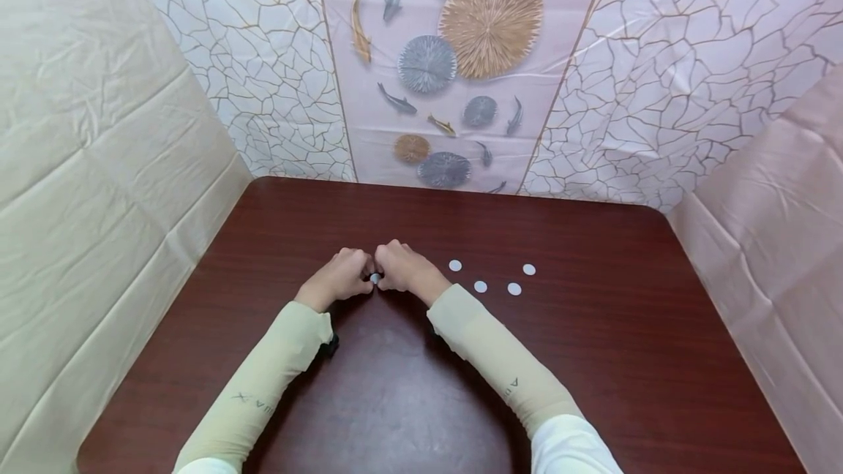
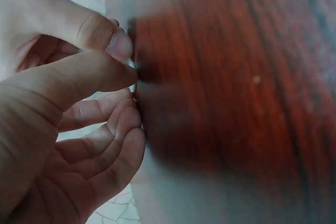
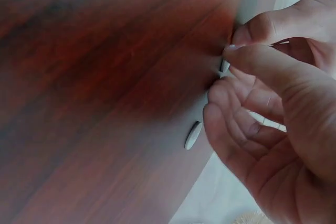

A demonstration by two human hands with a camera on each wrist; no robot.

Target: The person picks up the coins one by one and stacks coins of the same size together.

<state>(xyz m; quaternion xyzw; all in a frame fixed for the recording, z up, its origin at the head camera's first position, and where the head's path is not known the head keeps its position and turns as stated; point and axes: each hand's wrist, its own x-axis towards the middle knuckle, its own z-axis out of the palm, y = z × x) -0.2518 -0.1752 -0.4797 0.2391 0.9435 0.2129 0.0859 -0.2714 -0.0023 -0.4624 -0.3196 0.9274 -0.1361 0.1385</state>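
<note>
Both hands meet low over the dark wooden table, left of its middle in the head view. Between their fingertips is a small white disc (image 1: 375, 278), partly covered by the fingers. My left hand (image 1: 342, 274) pinches it from the left with curled fingers, while my right hand (image 1: 403, 268) grips its right side. In the right wrist view a sliver of the disc (image 3: 225, 66) shows under the right thumb, and a second white disc (image 3: 193, 135) lies on the table just past the right fingers. The left wrist view has both thumbs close together at the tabletop, hiding most of the disc.
Several matching white discs, among them one (image 1: 455, 265) nearest the right hand and another (image 1: 529, 269) farthest right, lie flat on the table (image 1: 626, 357). Patterned cloth (image 1: 658, 93) hangs behind the table, and plain pale cloth (image 1: 99, 167) hangs along the sides.
</note>
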